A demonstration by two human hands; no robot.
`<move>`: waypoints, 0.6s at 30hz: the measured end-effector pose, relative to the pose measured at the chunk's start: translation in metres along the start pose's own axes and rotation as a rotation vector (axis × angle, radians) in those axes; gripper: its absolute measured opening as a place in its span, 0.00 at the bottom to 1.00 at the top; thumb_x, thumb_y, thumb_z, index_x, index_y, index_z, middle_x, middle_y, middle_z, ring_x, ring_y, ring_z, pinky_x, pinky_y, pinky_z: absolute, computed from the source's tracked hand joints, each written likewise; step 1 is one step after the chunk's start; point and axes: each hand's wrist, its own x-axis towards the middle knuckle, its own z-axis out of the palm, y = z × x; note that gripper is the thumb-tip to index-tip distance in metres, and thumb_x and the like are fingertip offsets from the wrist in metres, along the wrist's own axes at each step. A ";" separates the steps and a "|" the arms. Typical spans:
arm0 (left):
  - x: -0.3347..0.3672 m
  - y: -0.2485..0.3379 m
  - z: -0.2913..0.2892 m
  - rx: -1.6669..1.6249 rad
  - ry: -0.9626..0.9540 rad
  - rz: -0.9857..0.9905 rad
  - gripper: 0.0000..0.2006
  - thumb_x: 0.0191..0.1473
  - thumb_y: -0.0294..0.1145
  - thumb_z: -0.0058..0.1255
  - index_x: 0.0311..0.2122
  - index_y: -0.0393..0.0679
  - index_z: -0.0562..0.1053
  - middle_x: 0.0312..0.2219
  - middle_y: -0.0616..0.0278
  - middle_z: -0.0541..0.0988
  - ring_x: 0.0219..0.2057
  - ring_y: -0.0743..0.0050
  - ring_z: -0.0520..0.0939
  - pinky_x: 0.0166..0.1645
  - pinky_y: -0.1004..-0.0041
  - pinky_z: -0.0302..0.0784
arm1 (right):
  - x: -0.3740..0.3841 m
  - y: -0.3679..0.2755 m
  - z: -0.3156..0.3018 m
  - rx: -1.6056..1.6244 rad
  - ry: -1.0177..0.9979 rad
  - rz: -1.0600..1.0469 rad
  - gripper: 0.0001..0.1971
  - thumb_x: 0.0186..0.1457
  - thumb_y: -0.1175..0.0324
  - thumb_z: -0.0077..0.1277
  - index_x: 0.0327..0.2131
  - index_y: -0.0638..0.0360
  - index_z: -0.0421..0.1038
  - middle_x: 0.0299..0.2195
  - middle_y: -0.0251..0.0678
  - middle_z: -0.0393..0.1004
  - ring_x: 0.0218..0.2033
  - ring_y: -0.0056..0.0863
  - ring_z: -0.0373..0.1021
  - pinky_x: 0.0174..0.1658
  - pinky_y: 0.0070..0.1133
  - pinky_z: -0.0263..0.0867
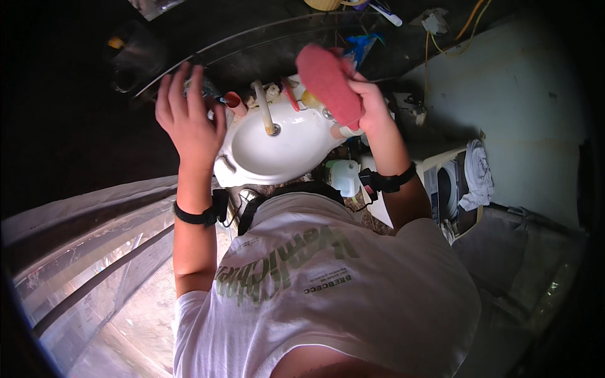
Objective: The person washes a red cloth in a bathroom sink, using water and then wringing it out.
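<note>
My right hand grips a folded pinkish-red cloth, held up over the far right side of the white washbasin. The cloth hides part of the basin's back rim. My left hand is raised beyond the basin's left end, fingers spread and nothing in them. Close by it, a reddish cup stands on the rim. The pale faucet rises between my two hands. A red-handled item lies just left of the cloth.
A whitish translucent jug stands below the basin's right side. Farther right is a front-loading washing machine with a white cloth draped over it. A blue item sits behind the red cloth. Cables hang at the upper right.
</note>
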 end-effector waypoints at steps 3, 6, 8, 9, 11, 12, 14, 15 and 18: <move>0.002 0.021 0.002 -0.397 -0.253 0.201 0.33 0.51 0.38 0.64 0.63 0.42 0.72 0.62 0.51 0.74 0.63 0.45 0.71 0.68 0.51 0.62 | -0.021 0.018 0.011 -0.158 -0.200 0.020 0.26 0.64 0.75 0.52 0.65 0.60 0.67 0.58 0.41 0.77 0.57 0.31 0.76 0.62 0.28 0.70; -0.001 0.047 0.013 -0.694 -0.525 0.228 0.47 0.38 0.35 0.75 0.67 0.41 0.69 0.63 0.48 0.72 0.64 0.40 0.70 0.69 0.50 0.64 | -0.037 0.030 0.031 -0.802 -0.473 -0.048 0.23 0.67 0.71 0.52 0.63 0.63 0.65 0.57 0.39 0.76 0.59 0.29 0.73 0.60 0.28 0.69; -0.012 0.051 0.026 -0.738 -0.716 0.233 0.50 0.34 0.29 0.76 0.68 0.44 0.68 0.59 0.47 0.75 0.63 0.42 0.72 0.67 0.52 0.67 | -0.050 0.044 0.040 -1.034 -0.603 -0.158 0.21 0.69 0.69 0.52 0.61 0.64 0.64 0.56 0.45 0.77 0.57 0.36 0.75 0.58 0.30 0.70; -0.017 0.050 0.028 -0.792 -0.850 0.177 0.48 0.35 0.26 0.75 0.66 0.43 0.69 0.52 0.47 0.80 0.56 0.44 0.78 0.60 0.56 0.75 | -0.056 0.050 0.042 -1.081 -0.612 -0.169 0.20 0.69 0.68 0.52 0.60 0.64 0.63 0.55 0.49 0.76 0.56 0.40 0.76 0.58 0.31 0.71; -0.023 0.056 0.028 -0.777 -1.157 -0.115 0.43 0.36 0.24 0.73 0.63 0.43 0.72 0.46 0.47 0.83 0.47 0.44 0.84 0.51 0.60 0.80 | -0.057 0.064 0.031 -1.179 -0.596 -0.194 0.21 0.67 0.70 0.53 0.59 0.64 0.62 0.56 0.53 0.75 0.55 0.46 0.76 0.58 0.33 0.71; -0.031 0.055 0.034 -0.780 -1.170 -0.113 0.43 0.36 0.24 0.73 0.63 0.43 0.72 0.46 0.47 0.83 0.47 0.44 0.84 0.51 0.60 0.80 | -0.060 0.071 0.024 -1.136 -0.569 -0.216 0.21 0.66 0.70 0.55 0.59 0.64 0.62 0.55 0.53 0.75 0.55 0.46 0.76 0.58 0.33 0.71; -0.045 0.052 0.044 -0.759 -0.903 0.072 0.34 0.39 0.22 0.70 0.57 0.42 0.76 0.40 0.47 0.83 0.40 0.44 0.85 0.46 0.61 0.81 | -0.063 0.076 0.010 -1.104 -0.579 -0.166 0.25 0.64 0.67 0.60 0.60 0.63 0.62 0.55 0.51 0.76 0.55 0.44 0.76 0.59 0.32 0.70; -0.050 0.050 0.048 -0.756 -0.909 0.068 0.34 0.39 0.22 0.70 0.57 0.42 0.76 0.40 0.47 0.83 0.40 0.44 0.85 0.46 0.61 0.81 | -0.065 0.072 0.002 -1.098 -0.582 -0.162 0.25 0.64 0.67 0.60 0.60 0.63 0.62 0.55 0.51 0.76 0.55 0.44 0.76 0.59 0.32 0.70; -0.044 0.057 0.048 -0.652 -0.891 0.121 0.22 0.43 0.22 0.66 0.49 0.40 0.80 0.37 0.47 0.83 0.39 0.43 0.84 0.46 0.56 0.80 | -0.060 0.067 -0.038 -1.160 -0.345 -0.455 0.31 0.60 0.62 0.65 0.62 0.61 0.63 0.55 0.45 0.75 0.58 0.35 0.72 0.59 0.32 0.69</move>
